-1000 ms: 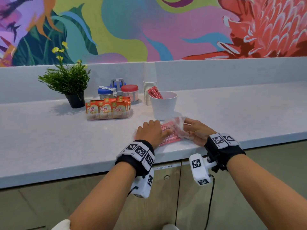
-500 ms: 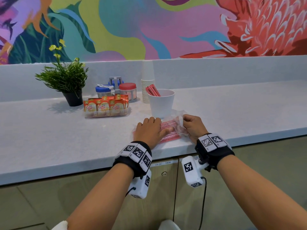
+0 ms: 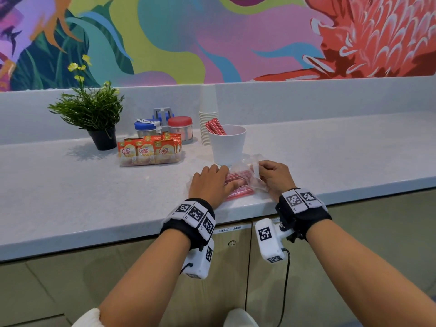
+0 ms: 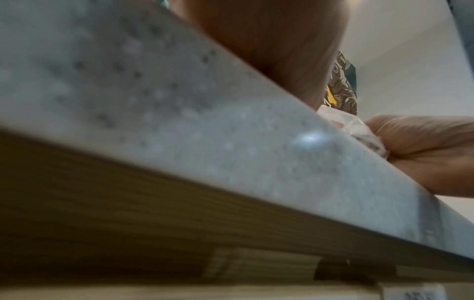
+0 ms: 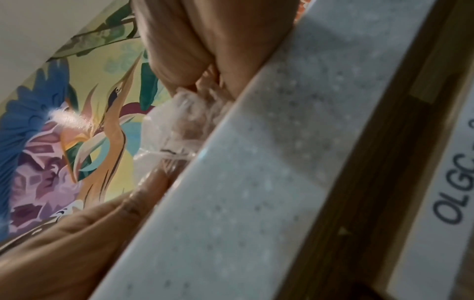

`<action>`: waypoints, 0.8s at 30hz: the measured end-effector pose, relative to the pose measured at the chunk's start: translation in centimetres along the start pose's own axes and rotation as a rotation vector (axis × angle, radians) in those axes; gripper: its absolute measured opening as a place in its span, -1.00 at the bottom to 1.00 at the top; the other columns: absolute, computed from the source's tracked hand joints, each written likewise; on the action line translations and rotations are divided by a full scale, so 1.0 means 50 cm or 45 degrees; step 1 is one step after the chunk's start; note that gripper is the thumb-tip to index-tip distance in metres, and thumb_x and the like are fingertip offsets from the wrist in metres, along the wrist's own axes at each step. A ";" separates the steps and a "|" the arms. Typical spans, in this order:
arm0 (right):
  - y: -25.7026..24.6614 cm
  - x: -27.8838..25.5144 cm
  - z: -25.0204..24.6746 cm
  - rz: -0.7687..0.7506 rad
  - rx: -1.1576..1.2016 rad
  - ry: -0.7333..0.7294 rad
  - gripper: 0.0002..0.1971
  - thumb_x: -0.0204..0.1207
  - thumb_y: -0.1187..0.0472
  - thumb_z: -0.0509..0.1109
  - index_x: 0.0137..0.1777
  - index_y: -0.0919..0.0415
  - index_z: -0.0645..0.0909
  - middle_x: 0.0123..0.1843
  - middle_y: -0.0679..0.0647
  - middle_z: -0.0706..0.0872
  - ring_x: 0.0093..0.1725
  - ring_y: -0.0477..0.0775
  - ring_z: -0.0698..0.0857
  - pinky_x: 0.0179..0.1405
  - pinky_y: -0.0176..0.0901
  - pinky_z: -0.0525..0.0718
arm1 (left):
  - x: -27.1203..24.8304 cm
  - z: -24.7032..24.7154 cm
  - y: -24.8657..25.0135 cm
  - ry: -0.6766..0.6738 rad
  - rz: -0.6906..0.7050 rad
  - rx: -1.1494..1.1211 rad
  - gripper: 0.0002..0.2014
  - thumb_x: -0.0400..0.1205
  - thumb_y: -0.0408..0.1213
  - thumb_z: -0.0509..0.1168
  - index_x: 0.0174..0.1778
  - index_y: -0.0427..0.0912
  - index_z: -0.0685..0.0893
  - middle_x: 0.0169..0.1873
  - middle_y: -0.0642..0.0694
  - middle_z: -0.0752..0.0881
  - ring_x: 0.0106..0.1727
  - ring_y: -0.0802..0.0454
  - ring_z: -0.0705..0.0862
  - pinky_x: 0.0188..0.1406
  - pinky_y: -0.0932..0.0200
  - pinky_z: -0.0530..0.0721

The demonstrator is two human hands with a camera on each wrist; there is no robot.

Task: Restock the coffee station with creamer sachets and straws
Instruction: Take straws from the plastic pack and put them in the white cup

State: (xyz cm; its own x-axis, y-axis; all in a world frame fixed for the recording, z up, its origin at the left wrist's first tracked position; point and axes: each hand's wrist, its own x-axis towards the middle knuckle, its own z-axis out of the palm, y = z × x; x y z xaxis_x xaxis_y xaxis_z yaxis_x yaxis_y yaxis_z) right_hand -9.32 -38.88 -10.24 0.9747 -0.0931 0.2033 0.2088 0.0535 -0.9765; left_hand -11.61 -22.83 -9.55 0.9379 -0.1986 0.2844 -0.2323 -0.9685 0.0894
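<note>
Clear plastic bag of red straws lies at counter front edge, just before white cup holding a few straws. Left hand flat on bag, fingers straight, pressing down. Right hand curled, pinching bag's open end. Creamer sachets in clear tray, left of cup, near potted plant.

The left hand lies over the clear plastic bag of red straws, so much of the bag is hidden. In both wrist views the speckled grey countertop edge is blurred and covers most of the picture. The fingertips of the right hand are hidden by crumpled plastic. The white cabinet label is cut off at the picture's edge.
</note>
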 end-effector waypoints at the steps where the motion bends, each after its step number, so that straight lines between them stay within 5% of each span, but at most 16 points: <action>1: 0.001 0.001 0.000 0.013 0.007 -0.001 -0.88 0.53 0.39 0.33 -0.17 0.31 0.69 -0.29 0.15 0.69 -0.31 0.11 0.65 -0.29 -0.07 0.66 | 0.000 0.000 0.000 -0.003 -0.003 0.005 -0.48 0.65 0.21 0.01 0.33 -0.11 0.44 0.27 -0.15 0.56 0.30 -0.15 0.49 0.26 -0.05 0.42; 6: -0.010 -0.011 0.003 0.002 -0.165 -0.243 -0.88 0.51 0.36 0.36 -0.21 0.16 0.65 -0.31 0.07 0.66 -0.44 -0.09 0.61 -0.63 -0.39 0.50 | 0.001 0.000 0.001 0.007 0.003 0.020 -0.49 0.67 0.18 0.00 0.35 -0.13 0.42 0.29 -0.17 0.55 0.31 -0.16 0.49 0.25 -0.06 0.43; 9: -0.003 -0.009 -0.003 0.000 -0.131 -0.191 -0.85 0.47 0.44 0.37 -0.26 0.21 0.66 -0.39 0.09 0.66 -0.52 -0.06 0.58 -0.67 -0.34 0.47 | 0.000 0.000 0.000 0.002 0.024 0.010 -0.51 0.66 0.17 0.03 0.33 -0.11 0.43 0.28 -0.16 0.55 0.29 -0.15 0.49 0.25 -0.05 0.42; 13: 0.000 -0.003 -0.010 0.037 0.088 -0.050 -0.80 0.47 0.49 0.34 -0.32 0.25 0.63 -0.38 0.13 0.63 -0.42 0.06 0.58 -0.38 -0.09 0.56 | -0.001 -0.001 -0.002 -0.017 0.024 -0.031 -0.49 0.66 0.20 0.02 0.35 -0.11 0.42 0.28 -0.16 0.55 0.30 -0.15 0.49 0.26 -0.05 0.42; 17: -0.008 -0.007 -0.016 0.063 0.422 0.138 -0.86 0.49 0.45 0.34 -0.28 0.28 0.56 -0.64 -0.04 0.59 -0.69 -0.21 0.46 -0.71 -0.44 0.42 | -0.002 -0.001 -0.002 -0.038 -0.004 -0.025 -0.46 0.66 0.20 -0.01 0.40 -0.11 0.37 0.32 -0.18 0.52 0.33 -0.17 0.48 0.28 -0.07 0.43; 22: -0.017 -0.012 -0.009 0.149 0.421 -0.032 -0.93 0.54 0.35 0.33 -0.16 0.19 0.57 -0.47 0.02 0.64 -0.65 -0.18 0.55 -0.72 -0.41 0.51 | -0.003 -0.002 -0.001 -0.040 -0.001 -0.015 -0.48 0.67 0.19 -0.03 0.38 -0.11 0.38 0.31 -0.18 0.52 0.33 -0.18 0.47 0.26 -0.07 0.42; 24: -0.021 -0.011 -0.011 0.155 0.392 -0.030 -0.91 0.52 0.38 0.34 -0.20 0.23 0.57 -0.57 0.00 0.62 -0.70 -0.18 0.50 -0.76 -0.43 0.46 | -0.004 -0.003 -0.002 -0.051 0.004 -0.001 -0.49 0.68 0.17 -0.06 0.38 -0.12 0.37 0.30 -0.19 0.52 0.32 -0.19 0.47 0.25 -0.07 0.42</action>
State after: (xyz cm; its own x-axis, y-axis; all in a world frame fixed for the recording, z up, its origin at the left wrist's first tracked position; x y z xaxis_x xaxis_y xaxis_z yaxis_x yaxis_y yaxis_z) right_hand -10.13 -39.44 -9.35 0.9948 -0.0445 0.0914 0.1013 0.3612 -0.9270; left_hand -11.81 -22.67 -9.46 0.9466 -0.2079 0.2464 -0.2358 -0.9677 0.0896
